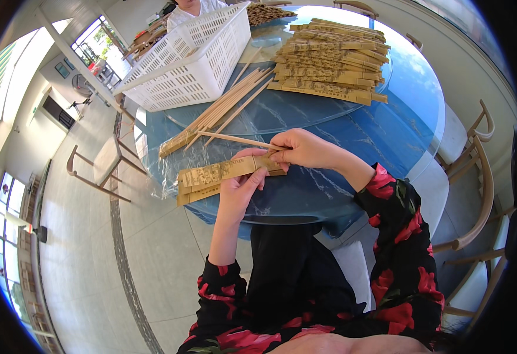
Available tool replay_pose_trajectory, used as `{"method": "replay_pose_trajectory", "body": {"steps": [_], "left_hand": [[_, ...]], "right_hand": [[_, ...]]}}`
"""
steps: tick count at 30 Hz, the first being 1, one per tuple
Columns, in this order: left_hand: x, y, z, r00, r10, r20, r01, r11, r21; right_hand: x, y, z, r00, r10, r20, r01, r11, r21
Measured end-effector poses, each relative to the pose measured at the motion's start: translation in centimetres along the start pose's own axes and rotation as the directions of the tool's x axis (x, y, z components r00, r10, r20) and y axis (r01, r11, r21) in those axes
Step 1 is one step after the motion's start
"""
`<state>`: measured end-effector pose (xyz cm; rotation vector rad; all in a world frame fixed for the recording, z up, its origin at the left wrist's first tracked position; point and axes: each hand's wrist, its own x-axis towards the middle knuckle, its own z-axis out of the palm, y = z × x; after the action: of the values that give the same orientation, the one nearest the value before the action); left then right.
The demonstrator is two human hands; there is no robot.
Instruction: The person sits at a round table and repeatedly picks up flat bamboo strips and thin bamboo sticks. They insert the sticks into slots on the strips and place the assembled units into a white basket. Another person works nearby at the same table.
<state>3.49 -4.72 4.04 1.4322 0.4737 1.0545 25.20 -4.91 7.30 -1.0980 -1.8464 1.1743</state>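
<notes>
My left hand (241,189) is closed around a long printed tan paper sleeve (211,173), near the table's front edge. More such sleeves (196,194) lie just under it. My right hand (305,148) pinches pale wooden chopsticks (241,140) near one end, right at the sleeve's right end. From those fingers the chopsticks point left, above the sleeve; whether they are one or two is hard to tell. Beyond my hands lies a loose bunch of chopsticks (230,105), its near ends by another tan sleeve (176,143).
A big heap of tan sleeves (332,62) covers the far right of the round blue-covered table (305,203). At the far left stands a white slotted plastic basket (202,79), with a person (193,10) behind it. Wooden chairs (108,162) surround the table. Clear plastic film (165,171) lies at its left edge.
</notes>
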Motion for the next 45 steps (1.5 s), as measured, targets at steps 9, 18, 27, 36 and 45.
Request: {"method": "replay_pose_trajectory", "body": {"steps": [9, 18, 27, 36, 45], "left_hand": [[0.0, -0.2, -0.1, 0.999, -0.004, -0.035, 0.005, 1.0, 0.021], [-0.1, -0.3, -0.2, 0.999, -0.001, -0.053, 0.002, 1.0, 0.03], [0.0, 0.0, -0.3, 0.994, -0.012, -0.111, 0.009, 1.0, -0.029], [-0.2, -0.7, -1.3, 0.98, -0.018, -0.196, -0.018, 0.983, -0.182], [0.0, -0.1, -0.9, 0.981, 0.023, -0.191, -0.071, 0.967, -0.244]], "right_hand": [[-0.1, 0.0, 0.2, 0.999, -0.031, -0.019, 0.03, 0.997, -0.064], [-0.1, -0.5, 0.4, 0.999, -0.025, -0.03, 0.022, 0.995, -0.099], [-0.4, -1.5, -1.0, 0.999, -0.02, -0.041, 0.015, 0.992, -0.127], [-2.5, -1.5, -6.0, 1.0, 0.016, 0.003, -0.015, 0.998, -0.055], [-3.5, -0.8, -8.4, 0.983, 0.181, 0.034, -0.175, 0.976, -0.128]]}}
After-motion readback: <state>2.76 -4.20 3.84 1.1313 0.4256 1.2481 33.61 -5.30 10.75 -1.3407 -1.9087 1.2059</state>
